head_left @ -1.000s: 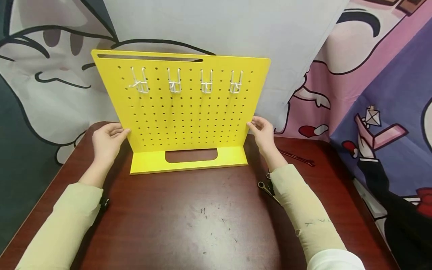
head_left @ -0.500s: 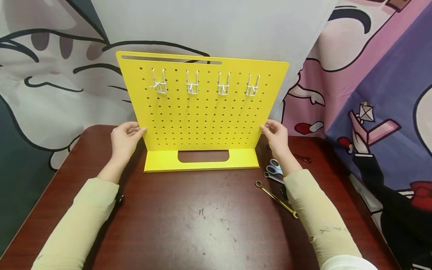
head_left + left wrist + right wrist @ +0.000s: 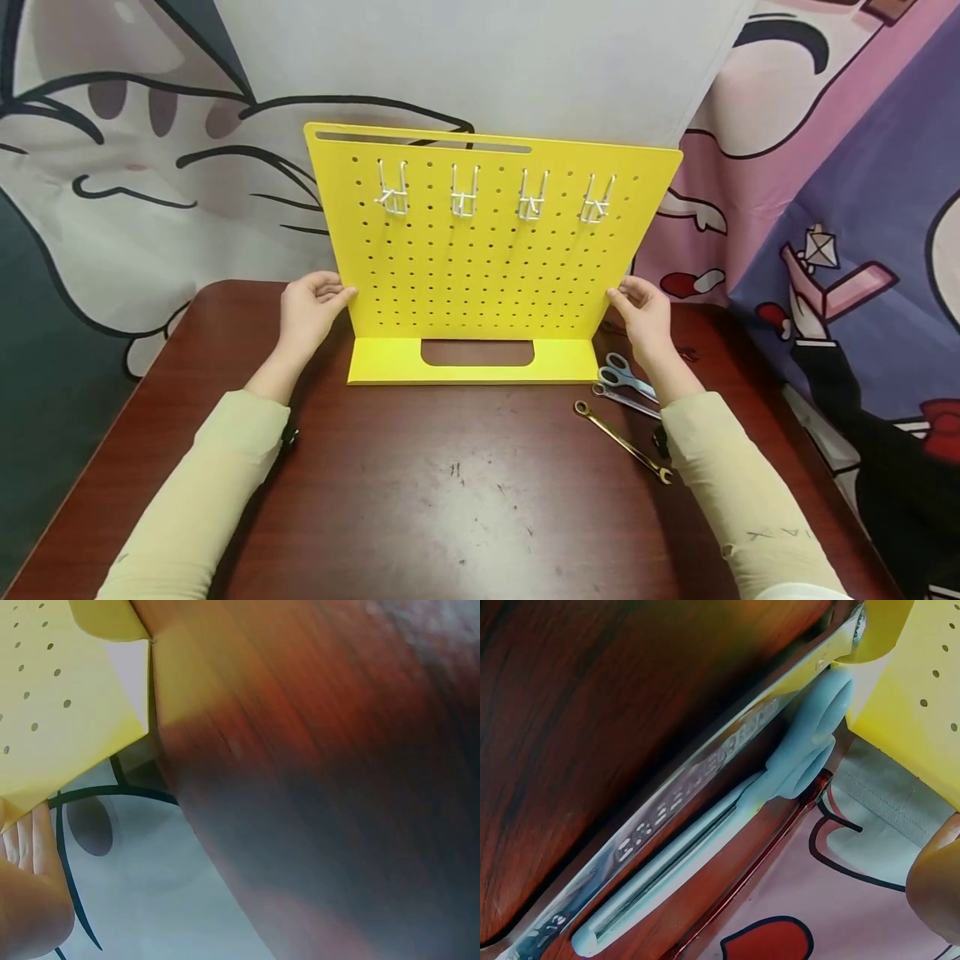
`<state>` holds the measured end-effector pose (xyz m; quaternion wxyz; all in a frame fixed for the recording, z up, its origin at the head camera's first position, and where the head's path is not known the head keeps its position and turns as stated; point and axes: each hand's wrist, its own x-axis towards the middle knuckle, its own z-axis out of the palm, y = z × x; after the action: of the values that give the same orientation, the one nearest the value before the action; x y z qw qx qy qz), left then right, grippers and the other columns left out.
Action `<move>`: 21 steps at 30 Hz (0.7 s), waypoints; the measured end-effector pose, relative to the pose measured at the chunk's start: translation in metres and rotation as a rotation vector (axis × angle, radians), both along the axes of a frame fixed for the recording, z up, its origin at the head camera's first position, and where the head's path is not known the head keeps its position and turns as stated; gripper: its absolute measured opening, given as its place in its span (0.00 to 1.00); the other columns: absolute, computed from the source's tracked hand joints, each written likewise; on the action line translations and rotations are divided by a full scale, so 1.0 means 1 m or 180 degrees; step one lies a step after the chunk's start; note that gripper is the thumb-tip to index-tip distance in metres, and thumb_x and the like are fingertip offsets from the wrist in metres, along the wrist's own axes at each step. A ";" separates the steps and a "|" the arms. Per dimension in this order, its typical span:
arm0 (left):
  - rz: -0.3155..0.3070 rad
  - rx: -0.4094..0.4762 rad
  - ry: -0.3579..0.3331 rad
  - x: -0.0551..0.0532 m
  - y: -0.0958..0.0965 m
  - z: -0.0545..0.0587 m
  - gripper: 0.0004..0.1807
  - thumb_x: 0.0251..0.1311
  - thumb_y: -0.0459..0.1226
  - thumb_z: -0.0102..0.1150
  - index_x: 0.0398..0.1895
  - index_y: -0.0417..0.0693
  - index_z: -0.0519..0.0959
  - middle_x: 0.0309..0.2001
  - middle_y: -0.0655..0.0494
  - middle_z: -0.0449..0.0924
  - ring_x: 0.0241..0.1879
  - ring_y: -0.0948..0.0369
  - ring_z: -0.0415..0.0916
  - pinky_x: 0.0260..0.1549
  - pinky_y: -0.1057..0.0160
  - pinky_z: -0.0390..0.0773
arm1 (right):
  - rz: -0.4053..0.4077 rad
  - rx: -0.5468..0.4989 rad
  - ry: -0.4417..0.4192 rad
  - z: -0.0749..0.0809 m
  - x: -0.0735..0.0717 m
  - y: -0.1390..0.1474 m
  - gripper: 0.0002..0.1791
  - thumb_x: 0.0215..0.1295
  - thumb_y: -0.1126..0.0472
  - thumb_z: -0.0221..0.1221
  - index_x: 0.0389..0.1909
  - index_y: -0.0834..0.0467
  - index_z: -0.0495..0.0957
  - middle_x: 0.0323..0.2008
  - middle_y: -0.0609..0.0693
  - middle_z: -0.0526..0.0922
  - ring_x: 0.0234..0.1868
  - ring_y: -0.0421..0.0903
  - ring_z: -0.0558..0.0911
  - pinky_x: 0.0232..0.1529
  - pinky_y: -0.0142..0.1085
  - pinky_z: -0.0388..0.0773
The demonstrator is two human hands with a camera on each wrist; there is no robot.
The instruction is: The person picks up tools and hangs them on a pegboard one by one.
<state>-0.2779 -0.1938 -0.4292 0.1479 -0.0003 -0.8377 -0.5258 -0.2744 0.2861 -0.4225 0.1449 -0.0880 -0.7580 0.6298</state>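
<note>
In the head view a yellow pegboard (image 3: 480, 287) stands upright on its flat foot on the table. Several white wire hooks (image 3: 463, 202) hang in a row near its top. My left hand (image 3: 309, 310) pinches its left edge low down, thumb in front and fingers behind. At the opposite edge my right hand (image 3: 648, 317) pinches the board in the same way. The left wrist view catches part of the left hand (image 3: 34, 900) at the board's edge. Only a bit of the right hand (image 3: 936, 892) shows in the right wrist view, beside the board.
Light blue scissors (image 3: 617, 375) lie close to the foot's right end, with a silver wrench (image 3: 626, 400) alongside. A gold wrench (image 3: 622, 442) lies nearer on the dark red table (image 3: 420, 483). A red wrench (image 3: 687, 354) is partly behind the right arm. Printed cloth hangs behind.
Both hands have slid the pegboard to the right across the table, its foot now close to the scissors. The scissors and the silver and gold wrenches have come out from behind the right arm.
</note>
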 end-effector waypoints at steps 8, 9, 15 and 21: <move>-0.0027 0.0035 0.0031 0.000 0.003 0.000 0.15 0.67 0.29 0.68 0.51 0.24 0.82 0.47 0.26 0.85 0.31 0.89 0.72 0.39 0.90 0.74 | -0.0010 -0.0086 0.0034 -0.002 -0.001 0.002 0.09 0.72 0.69 0.65 0.42 0.49 0.82 0.36 0.38 0.83 0.41 0.33 0.81 0.46 0.18 0.82; -0.0043 0.0011 0.0036 0.000 0.002 0.001 0.15 0.67 0.29 0.68 0.50 0.24 0.82 0.46 0.26 0.85 0.31 0.89 0.72 0.39 0.90 0.74 | -0.0014 -0.0092 0.0036 -0.002 -0.001 0.002 0.10 0.72 0.69 0.65 0.42 0.49 0.82 0.36 0.37 0.82 0.41 0.33 0.81 0.45 0.18 0.82; -0.0162 -0.0225 0.0059 -0.002 -0.003 0.010 0.15 0.66 0.30 0.69 0.49 0.25 0.83 0.46 0.26 0.86 0.30 0.89 0.71 0.38 0.89 0.73 | -0.0026 -0.0142 0.0013 -0.001 0.001 0.002 0.11 0.73 0.70 0.63 0.41 0.48 0.81 0.34 0.35 0.82 0.41 0.33 0.80 0.45 0.18 0.82; -0.0246 -0.0232 0.0229 -0.003 -0.013 0.035 0.13 0.66 0.31 0.69 0.49 0.29 0.85 0.37 0.52 0.90 0.30 0.86 0.76 0.36 0.85 0.76 | -0.0015 -0.0275 -0.0003 0.001 0.001 0.001 0.11 0.72 0.70 0.64 0.40 0.49 0.82 0.33 0.34 0.83 0.41 0.33 0.80 0.44 0.18 0.82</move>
<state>-0.2809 -0.2066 -0.3943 0.1574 -0.0570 -0.8497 -0.4999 -0.2734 0.2870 -0.4212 0.1422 -0.0963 -0.7300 0.6616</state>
